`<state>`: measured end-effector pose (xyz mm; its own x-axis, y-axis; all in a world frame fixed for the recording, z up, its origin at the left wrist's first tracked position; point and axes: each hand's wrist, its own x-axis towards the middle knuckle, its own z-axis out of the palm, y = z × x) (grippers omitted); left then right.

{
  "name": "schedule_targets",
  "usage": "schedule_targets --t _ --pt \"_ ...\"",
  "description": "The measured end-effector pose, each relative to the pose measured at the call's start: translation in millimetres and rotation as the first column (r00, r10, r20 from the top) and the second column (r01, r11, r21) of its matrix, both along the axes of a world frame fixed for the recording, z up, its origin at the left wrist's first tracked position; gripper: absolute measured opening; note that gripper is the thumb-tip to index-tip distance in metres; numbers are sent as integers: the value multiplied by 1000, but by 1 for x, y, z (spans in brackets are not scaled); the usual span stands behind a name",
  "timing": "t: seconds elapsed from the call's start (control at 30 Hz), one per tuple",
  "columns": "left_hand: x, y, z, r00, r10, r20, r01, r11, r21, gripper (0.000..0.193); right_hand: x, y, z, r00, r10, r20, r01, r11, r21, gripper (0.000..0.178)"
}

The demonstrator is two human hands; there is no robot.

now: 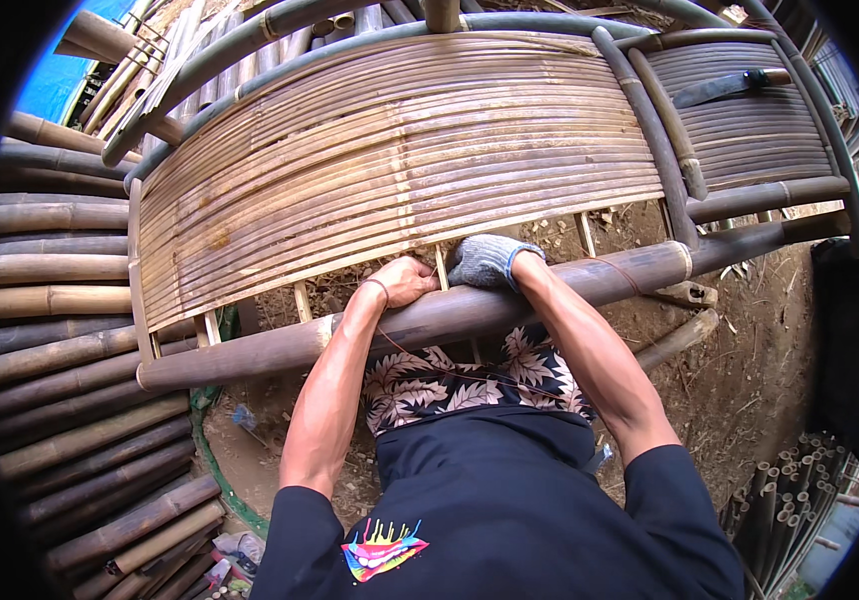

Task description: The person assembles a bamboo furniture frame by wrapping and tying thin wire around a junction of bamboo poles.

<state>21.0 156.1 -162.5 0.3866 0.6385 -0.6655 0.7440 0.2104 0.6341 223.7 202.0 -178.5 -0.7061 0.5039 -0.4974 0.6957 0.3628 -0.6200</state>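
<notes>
A bamboo bench frame lies across in front of me, its seat of thin bamboo slats (pixel 350 150) beyond a thick dark bamboo pole (pixel 280 355). My bare left hand (pixel 405 282) is closed, fingertips pressed together beside a short pale bamboo crosspiece (pixel 441 268) in the gap between seat and pole. On the other side of that crosspiece, my right hand (pixel 490 262) wears a grey knitted glove with its fingers curled down. What either hand grips is hidden. A thin reddish-brown cord (pixel 397 345) trails from near my left wrist over the pole toward my lap.
A large knife (pixel 720 88) rests on the smaller slatted section at the far right. Stacked bamboo poles (pixel 60 270) fill the left side. Cut bamboo pieces (pixel 680 335) lie on the dirt floor, and a bundle of thin canes (pixel 790 490) stands at lower right.
</notes>
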Motion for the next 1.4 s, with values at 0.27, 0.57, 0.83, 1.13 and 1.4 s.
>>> schedule_targets --t 0.27,0.57,0.83,1.13,1.4 --pt "2 -71 67 961 244 -131 -112 774 624 20 23 -41 89 983 97 153 -169 795 582 12" --pt "45 -85 35 525 571 631 -798 588 131 22 10 -55 87 939 -1 -344 124 933 337 24" --pt "41 -89 31 636 527 563 -762 545 350 20 10 -57 95 503 -791 -348 522 600 -607 35" --pt "39 -83 36 644 601 474 -763 459 455 17 9 -62 64 845 -116 -522 306 905 295 18" --pt "40 -80 42 771 521 366 -635 595 493 15 5 -82 64 801 -156 -578 495 716 493 14"
